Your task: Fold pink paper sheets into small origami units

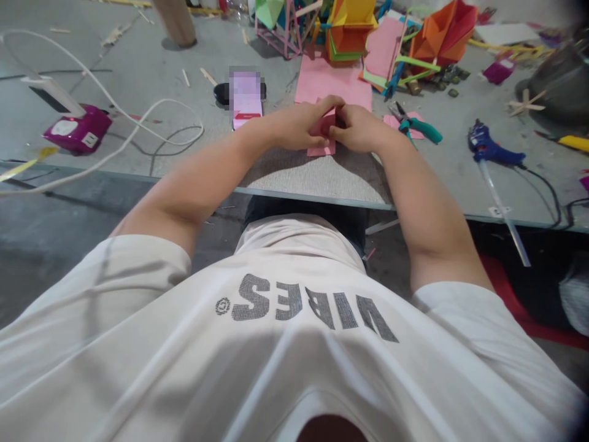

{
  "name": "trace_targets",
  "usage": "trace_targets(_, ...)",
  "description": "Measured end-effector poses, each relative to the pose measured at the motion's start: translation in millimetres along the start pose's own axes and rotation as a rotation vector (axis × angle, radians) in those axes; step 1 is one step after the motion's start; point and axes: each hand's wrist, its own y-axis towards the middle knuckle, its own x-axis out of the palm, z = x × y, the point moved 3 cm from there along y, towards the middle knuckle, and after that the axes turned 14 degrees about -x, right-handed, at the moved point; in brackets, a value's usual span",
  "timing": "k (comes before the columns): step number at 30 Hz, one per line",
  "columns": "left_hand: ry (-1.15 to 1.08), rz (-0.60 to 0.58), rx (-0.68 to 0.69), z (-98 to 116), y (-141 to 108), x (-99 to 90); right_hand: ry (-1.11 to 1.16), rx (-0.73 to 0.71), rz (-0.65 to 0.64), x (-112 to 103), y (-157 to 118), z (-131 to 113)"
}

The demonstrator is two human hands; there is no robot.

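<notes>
Grey worktable (156,67), seen from above. Pink paper sheet (334,80), flat upon it. Blue glue gun (496,148), well to the right. Left hand (301,126) and right hand (358,127), before the sheet, fingers curled and closed on paper. Teal-handled pliers (430,132), near the right hand. Pink paper strip (321,150), gripped between both hands.

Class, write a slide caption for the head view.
Left hand and right hand hold pink paper; pliers and a blue glue gun lie to the right.
</notes>
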Motion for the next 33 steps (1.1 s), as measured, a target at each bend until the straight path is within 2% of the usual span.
trace_targets(12,0.035,-0.038,0.044,-6.8,2.8,2.5,0.031,-0.005,0.004,-1.6,-2.4,-5.6)
trace_targets(20,0.003,-0.011,-0.026,0.0,-2.1,-2.8,0.036,0.01,0.005,-2.1,-4.9,-6.1)
trace_targets(27,0.025,-0.006,-0.018,5.9,-5.6,-4.8,0.019,0.018,0.004,-0.9,-3.0,-4.9)
trace_targets(33,-0.027,-0.013,0.005,1.3,-1.4,-1.9,0.016,0.021,-0.018,-0.1,-2.6,1.0)
